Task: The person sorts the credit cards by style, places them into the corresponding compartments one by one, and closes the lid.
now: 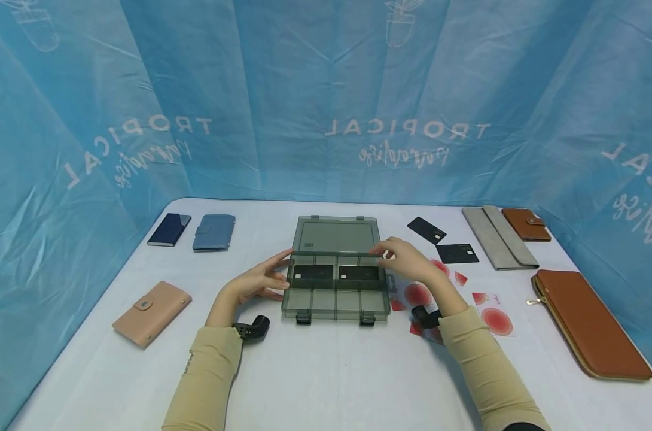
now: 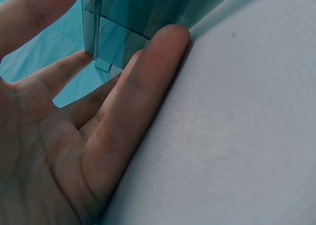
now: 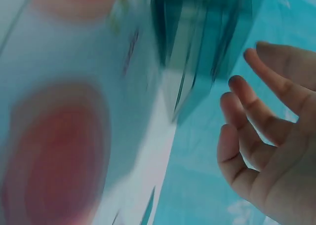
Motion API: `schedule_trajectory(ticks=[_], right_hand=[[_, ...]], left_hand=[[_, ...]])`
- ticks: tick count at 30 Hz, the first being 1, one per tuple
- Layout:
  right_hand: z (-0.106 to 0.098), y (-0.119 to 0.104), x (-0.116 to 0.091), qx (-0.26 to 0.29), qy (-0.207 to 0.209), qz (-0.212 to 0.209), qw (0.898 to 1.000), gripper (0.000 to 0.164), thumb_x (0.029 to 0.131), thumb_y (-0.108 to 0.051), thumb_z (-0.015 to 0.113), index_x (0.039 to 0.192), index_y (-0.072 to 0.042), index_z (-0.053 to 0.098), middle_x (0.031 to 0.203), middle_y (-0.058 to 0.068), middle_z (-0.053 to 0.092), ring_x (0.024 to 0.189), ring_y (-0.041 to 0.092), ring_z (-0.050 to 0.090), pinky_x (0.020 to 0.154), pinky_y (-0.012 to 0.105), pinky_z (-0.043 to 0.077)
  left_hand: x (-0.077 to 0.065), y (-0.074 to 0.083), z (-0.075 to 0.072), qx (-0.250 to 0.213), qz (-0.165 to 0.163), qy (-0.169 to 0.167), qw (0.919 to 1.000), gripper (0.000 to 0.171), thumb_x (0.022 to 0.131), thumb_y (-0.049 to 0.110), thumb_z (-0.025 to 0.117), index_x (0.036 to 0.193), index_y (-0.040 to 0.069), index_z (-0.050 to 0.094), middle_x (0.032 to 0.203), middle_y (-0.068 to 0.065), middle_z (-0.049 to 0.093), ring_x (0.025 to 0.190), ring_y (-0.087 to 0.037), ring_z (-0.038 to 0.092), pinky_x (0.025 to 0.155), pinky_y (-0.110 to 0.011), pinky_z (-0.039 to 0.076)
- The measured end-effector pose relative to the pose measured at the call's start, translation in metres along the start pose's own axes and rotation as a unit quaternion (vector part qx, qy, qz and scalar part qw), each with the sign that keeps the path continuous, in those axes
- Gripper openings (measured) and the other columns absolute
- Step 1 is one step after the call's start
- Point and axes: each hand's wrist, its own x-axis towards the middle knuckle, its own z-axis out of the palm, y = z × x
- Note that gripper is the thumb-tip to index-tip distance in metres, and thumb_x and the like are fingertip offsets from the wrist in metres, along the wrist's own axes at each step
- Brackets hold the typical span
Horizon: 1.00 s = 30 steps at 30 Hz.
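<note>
A translucent grey-green compartment box (image 1: 308, 305) sits mid-table, its lid (image 1: 337, 234) raised at the far side. Two black cards, the left card (image 1: 312, 273) and the right card (image 1: 359, 273), lie in its compartments. My left hand (image 1: 258, 280) rests against the box's left side with spread fingers; in the left wrist view, fingertips (image 2: 170, 37) meet its wall close to the tabletop. At the upper right corner, by the lid's near edge, is my right hand (image 1: 404, 258). Its fingers (image 3: 242, 94) bend loosely beside the box in the right wrist view.
Two more black cards (image 1: 426, 230) (image 1: 457, 254) and red-patterned cards (image 1: 496, 321) lie right of the box. Farther right are a grey folder (image 1: 498, 236), brown wallet (image 1: 525, 224) and brown zip case (image 1: 590, 323). Leftward lie a tan wallet (image 1: 152, 312), blue wallet (image 1: 214, 232) and navy holder (image 1: 168, 230).
</note>
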Motion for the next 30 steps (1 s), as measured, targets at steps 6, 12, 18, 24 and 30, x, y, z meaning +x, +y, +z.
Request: schedule_trajectory(ticks=[6, 12, 18, 24, 30], right_hand=[[-0.023, 0.035, -0.007, -0.018, 0.036, 0.069, 0.997, 0.028, 0.089, -0.003, 0.053, 0.116, 0.001, 0.06, 0.111, 0.023, 0.057, 0.102, 0.037, 0.053, 0.084, 0.05, 0.046], [-0.041, 0.071, -0.014, -0.044, -0.005, 0.149, 0.988, 0.035, 0.082, 0.008, 0.048, 0.116, 0.004, 0.055, 0.121, 0.03, 0.049, 0.112, 0.043, 0.045, 0.092, 0.056, 0.041], [-0.05, 0.089, -0.018, -0.095, -0.037, 0.194, 0.976, 0.039, 0.077, 0.008, 0.047, 0.115, 0.0, 0.052, 0.123, 0.029, 0.047, 0.107, 0.043, 0.046, 0.086, 0.062, 0.038], [-0.054, 0.095, -0.018, -0.126, -0.053, 0.215, 0.967, 0.042, 0.076, 0.008, 0.05, 0.117, -0.002, 0.051, 0.125, 0.028, 0.046, 0.11, 0.046, 0.042, 0.092, 0.069, 0.027], [-0.057, 0.099, -0.012, -0.15, -0.06, 0.226, 0.961, 0.048, 0.072, 0.012, 0.057, 0.118, -0.001, 0.051, 0.124, 0.025, 0.05, 0.11, 0.044, 0.039, 0.092, 0.069, 0.021]], left_hand=[[-0.001, 0.001, 0.001, -0.005, 0.001, -0.004, 1.0, 0.085, 0.086, 0.004, 0.06, 0.151, 0.023, 0.007, 0.153, -0.016, 0.001, 0.094, -0.019, 0.055, 0.087, -0.049, 0.049], [-0.002, 0.002, 0.001, -0.013, 0.005, -0.006, 0.9999, 0.086, 0.086, 0.004, 0.06, 0.151, 0.022, 0.007, 0.153, -0.017, 0.001, 0.095, -0.02, 0.055, 0.087, -0.05, 0.049], [-0.002, 0.003, 0.002, -0.015, 0.006, -0.006, 0.9999, 0.086, 0.085, 0.005, 0.061, 0.151, 0.022, 0.007, 0.153, -0.017, 0.001, 0.095, -0.02, 0.054, 0.086, -0.05, 0.049], [-0.002, 0.003, 0.002, -0.019, 0.004, -0.002, 0.9998, 0.086, 0.085, 0.003, 0.06, 0.151, 0.022, 0.008, 0.153, -0.017, 0.002, 0.093, -0.019, 0.055, 0.086, -0.051, 0.049], [-0.002, 0.002, 0.002, -0.019, 0.005, 0.0, 0.9998, 0.087, 0.084, 0.004, 0.062, 0.151, 0.022, 0.008, 0.153, -0.018, 0.002, 0.092, -0.019, 0.055, 0.085, -0.051, 0.049]])
